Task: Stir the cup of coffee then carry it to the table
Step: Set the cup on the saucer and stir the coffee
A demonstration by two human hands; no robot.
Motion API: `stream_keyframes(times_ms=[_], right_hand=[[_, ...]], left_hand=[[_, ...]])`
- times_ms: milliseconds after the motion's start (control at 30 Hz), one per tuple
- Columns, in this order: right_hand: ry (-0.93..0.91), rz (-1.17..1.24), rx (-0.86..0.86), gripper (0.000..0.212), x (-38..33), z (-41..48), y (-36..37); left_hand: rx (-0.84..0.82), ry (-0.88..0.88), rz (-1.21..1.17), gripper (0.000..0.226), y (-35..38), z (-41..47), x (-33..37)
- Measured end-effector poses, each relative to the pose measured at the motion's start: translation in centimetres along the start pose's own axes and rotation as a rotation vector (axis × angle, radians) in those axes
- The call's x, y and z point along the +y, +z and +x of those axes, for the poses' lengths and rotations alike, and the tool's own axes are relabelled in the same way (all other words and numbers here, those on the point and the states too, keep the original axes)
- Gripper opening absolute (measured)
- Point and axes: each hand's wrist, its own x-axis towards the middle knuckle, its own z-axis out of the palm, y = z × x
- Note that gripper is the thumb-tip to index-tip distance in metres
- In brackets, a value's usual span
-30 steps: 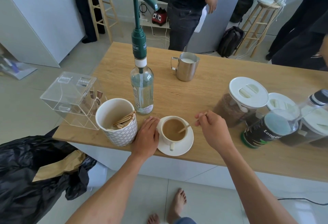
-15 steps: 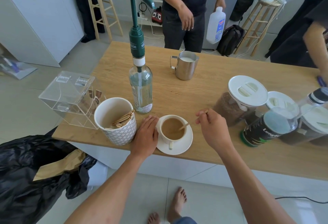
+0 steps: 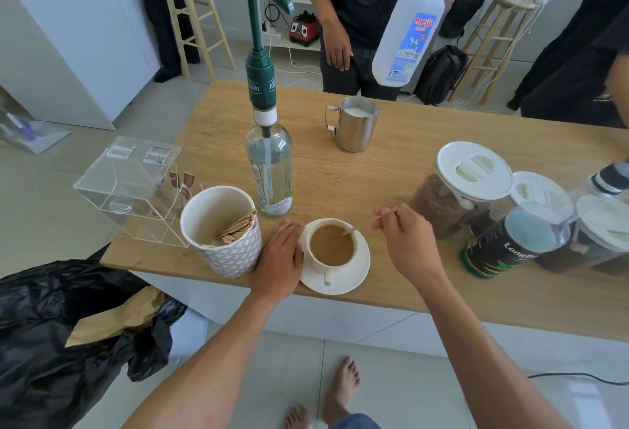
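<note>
A white cup of milky coffee [image 3: 332, 247] stands on a white saucer [image 3: 354, 279] near the front edge of the wooden counter [image 3: 391, 163], its handle pointing toward me. My right hand [image 3: 406, 238] pinches a thin wooden stir stick [image 3: 350, 232] whose lower end dips into the coffee at the cup's right side. My left hand [image 3: 280, 258] lies flat with straight fingers against the saucer's left rim.
A white patterned pot of wooden sticks [image 3: 223, 229] and a pump bottle [image 3: 269, 163] stand left of the cup. A steel milk jug [image 3: 354, 124] sits further back, lidded jars [image 3: 469, 190] and a dark tin [image 3: 503, 245] to the right. A person opposite holds a milk bottle [image 3: 410, 30].
The stick's tip has moved around inside the cup toward its right rim. The person opposite turned to face the counter and raised a milk bottle over it.
</note>
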Motion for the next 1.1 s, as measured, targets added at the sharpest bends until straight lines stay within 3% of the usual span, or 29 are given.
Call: stream_keyframes(times_ms=[533, 667, 1000, 1100], right_hand=[[-0.021, -0.054, -0.085, 0.028, -0.34, -0.06, 0.16], [-0.027, -0.034, -0.008, 0.028, -0.38, 0.05, -0.18], [-0.007, -0.029, -0.079, 0.029, -0.17, -0.03, -0.06], [-0.002, -0.033, -0.023, 0.027, -0.03, 0.06, -0.24]], left_hand=[[0.003, -0.004, -0.006, 0.040, -0.08, 0.02, 0.07], [0.005, -0.004, -0.007, 0.040, -0.06, -0.04, 0.01], [-0.008, 0.000, -0.015, 0.040, -0.13, 0.06, 0.09], [-0.006, 0.002, -0.017, 0.040, -0.16, 0.02, 0.15]])
